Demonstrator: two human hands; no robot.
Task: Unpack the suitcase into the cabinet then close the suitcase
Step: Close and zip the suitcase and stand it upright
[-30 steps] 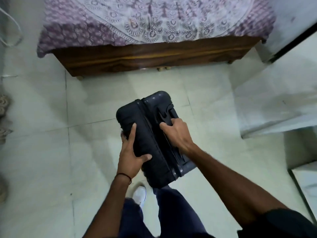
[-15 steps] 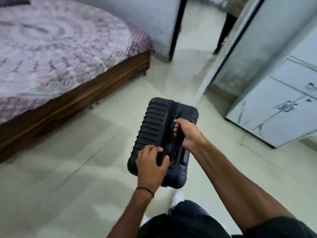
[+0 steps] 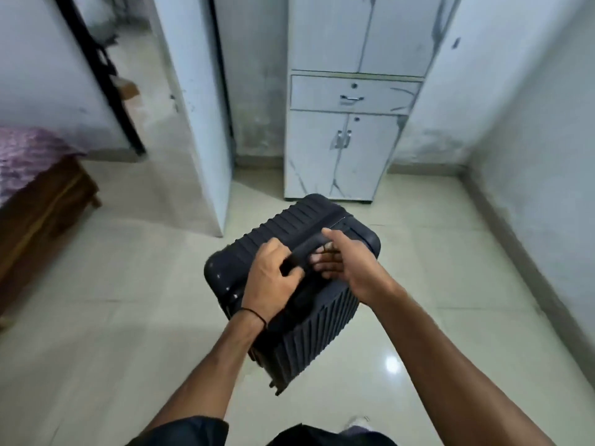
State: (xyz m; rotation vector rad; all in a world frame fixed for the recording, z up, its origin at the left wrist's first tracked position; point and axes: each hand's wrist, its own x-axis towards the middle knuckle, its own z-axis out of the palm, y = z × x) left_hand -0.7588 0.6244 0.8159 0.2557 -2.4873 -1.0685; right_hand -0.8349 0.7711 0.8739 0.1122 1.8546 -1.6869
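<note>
Bedroom floor tiles (image 3: 96,317) are swinging round as the person is turning from the bed (image 3: 42,194) to face the white cabinet (image 3: 341,156).
Having been braced flat on the shell a second ago, the left hand (image 3: 270,278) is now curling round the carry handle (image 3: 306,249) of the black ribbed suitcase (image 3: 283,226), and the right hand (image 3: 354,268) is hooking its fingers under that same handle. The case is hanging tilted and closed, near the cabinet's shut doors. The carrying is probably ending, with setting down and opening coming next and nothing unpacked yet.
</note>
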